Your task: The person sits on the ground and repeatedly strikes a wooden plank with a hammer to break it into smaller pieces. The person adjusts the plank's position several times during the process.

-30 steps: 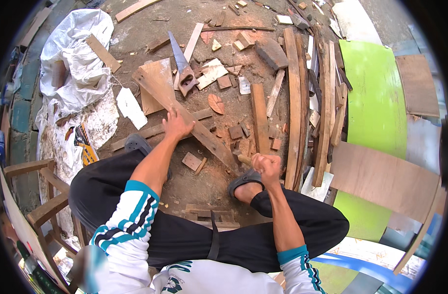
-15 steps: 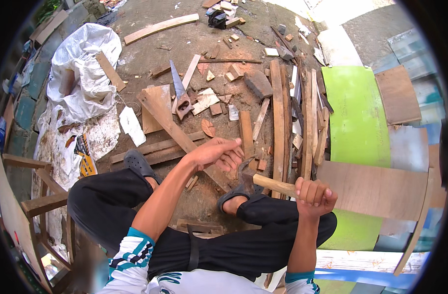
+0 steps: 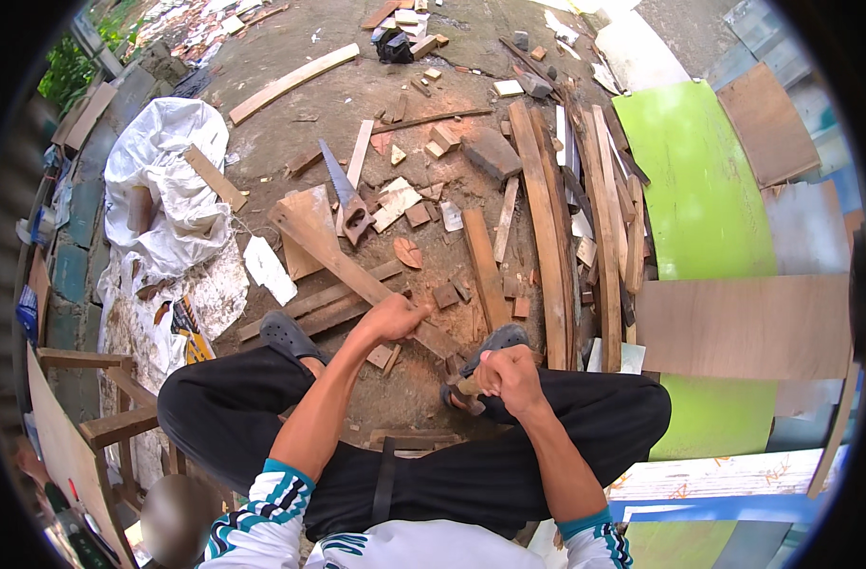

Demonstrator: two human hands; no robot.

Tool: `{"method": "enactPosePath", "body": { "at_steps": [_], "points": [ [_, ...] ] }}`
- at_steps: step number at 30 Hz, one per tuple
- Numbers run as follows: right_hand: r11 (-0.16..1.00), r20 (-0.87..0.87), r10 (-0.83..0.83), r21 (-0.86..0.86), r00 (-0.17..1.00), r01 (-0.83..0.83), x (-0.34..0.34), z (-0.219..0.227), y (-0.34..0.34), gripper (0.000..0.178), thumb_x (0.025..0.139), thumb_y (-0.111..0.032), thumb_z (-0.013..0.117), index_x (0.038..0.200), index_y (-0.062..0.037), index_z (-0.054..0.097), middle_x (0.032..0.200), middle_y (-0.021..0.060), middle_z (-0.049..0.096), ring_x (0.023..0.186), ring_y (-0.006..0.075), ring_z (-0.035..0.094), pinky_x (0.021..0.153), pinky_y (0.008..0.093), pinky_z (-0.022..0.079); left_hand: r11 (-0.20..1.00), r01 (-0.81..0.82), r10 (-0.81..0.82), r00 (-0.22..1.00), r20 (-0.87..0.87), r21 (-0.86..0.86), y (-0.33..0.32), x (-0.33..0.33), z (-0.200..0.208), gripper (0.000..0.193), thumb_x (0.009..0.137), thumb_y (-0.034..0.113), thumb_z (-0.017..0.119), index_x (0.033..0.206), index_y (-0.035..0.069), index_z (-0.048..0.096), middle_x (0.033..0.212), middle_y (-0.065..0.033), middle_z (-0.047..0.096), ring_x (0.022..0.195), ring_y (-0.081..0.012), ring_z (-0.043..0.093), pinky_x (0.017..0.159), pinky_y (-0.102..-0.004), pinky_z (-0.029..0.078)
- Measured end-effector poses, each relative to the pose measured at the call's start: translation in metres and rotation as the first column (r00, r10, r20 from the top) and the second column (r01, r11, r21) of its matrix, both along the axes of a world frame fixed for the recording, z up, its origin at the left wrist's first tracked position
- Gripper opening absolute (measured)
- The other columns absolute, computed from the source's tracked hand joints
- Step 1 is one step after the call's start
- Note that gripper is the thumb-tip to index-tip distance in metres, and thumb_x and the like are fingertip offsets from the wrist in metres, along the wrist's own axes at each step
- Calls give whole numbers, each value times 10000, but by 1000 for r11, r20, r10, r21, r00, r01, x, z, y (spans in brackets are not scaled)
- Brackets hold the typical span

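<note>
A long wooden plank (image 3: 343,268) slants from the upper left down toward my feet. My left hand (image 3: 395,319) is closed over it near its lower part, fingers curled at its edge. In my right hand (image 3: 510,377) is a hammer (image 3: 468,385), gripped by its wooden handle. The hammer head is low, beside the plank's lower end and next to my right shoe (image 3: 497,343); whether it touches the wood I cannot tell. Under the plank's middle lie two more wooden bars (image 3: 327,302).
Ahead lie a handsaw (image 3: 349,199), a grey brick-like block (image 3: 491,157) and small offcuts. Long boards (image 3: 545,228) are stacked to the right, beside a green sheet (image 3: 693,190). A white sack (image 3: 163,156) and a wooden frame (image 3: 120,417) are at the left.
My left hand has come down onto the plank from above it. My right hand has swung left and inward, bringing the hammer down near the plank's end. The view has shifted slightly.
</note>
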State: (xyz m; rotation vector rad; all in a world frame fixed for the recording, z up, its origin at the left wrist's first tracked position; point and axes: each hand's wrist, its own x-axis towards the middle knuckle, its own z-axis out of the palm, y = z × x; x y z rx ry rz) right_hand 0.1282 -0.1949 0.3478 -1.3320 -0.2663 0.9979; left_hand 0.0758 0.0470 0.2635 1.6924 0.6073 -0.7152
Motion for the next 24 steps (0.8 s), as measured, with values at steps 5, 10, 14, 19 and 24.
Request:
{"method": "enactPosePath", "body": {
  "at_steps": [5,10,14,19,24],
  "points": [
    [994,-13,29,-104,999,-31,-4,4,7,505,965,-113,568,483,-32,440,459,12,445,432,67,406,429,279,310,965,-221,170,937,306,138,25,1,-54,564,987,523,571,1159,-1,691,868,-121,720,741,-188,689,664,-317,539],
    [988,90,-148,-37,985,152,11,9,4,533,968,-105,524,449,-46,418,422,42,389,386,143,378,438,313,315,888,-450,391,847,360,93,58,32,-49,889,955,555,595,1569,5,262,1269,-260,641,1079,-284,673,890,-393,538],
    [930,77,-349,147,934,336,28,21,-1,542,985,-149,501,460,-70,394,429,48,390,398,152,380,453,315,342,886,-268,193,955,226,378,63,-2,-140,868,938,495,626,1548,-19,285,1326,-285,597,1196,-382,617,988,-442,492],
    [873,199,-481,196,854,447,33,35,-25,537,984,-156,471,463,-85,362,430,58,375,411,161,351,495,341,366,878,-158,195,980,-36,452,-10,-43,-178,928,923,429,662,1601,59,148,1601,-242,297,1422,-390,396,1112,-480,386],
    [825,291,-562,123,774,552,21,53,-49,526,981,-200,450,475,-130,325,427,64,367,434,196,386,637,364,429,414,543,-593,770,-237,731,-56,-56,-183,988,923,475,654,1626,159,36,1688,-152,-17,1559,-317,45,1230,-516,129]
  ]
}}
